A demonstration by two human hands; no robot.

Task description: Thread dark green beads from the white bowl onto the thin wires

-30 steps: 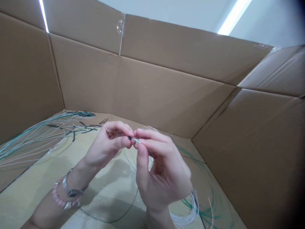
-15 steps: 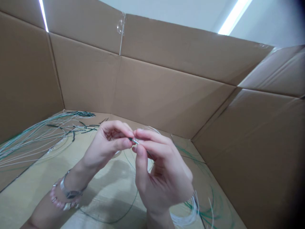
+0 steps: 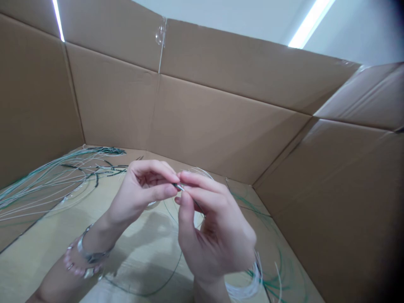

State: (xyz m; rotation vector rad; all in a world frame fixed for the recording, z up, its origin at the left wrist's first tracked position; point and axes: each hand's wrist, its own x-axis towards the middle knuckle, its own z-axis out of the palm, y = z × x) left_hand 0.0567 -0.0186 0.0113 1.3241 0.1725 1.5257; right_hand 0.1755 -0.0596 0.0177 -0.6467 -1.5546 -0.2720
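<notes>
Wire (image 3: 180, 187) spans both hands' fingertips, pinched between thumb and forefinger of left hand (image 3: 175, 184) and right hand (image 3: 184, 190).

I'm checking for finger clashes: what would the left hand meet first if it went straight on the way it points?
Setting aside the thin piece pinched at its fingertips, the left hand would probably meet the fingertips of the right hand; they look very close, but depth is unclear here.

1 head-worn view, facing forward-down
</notes>
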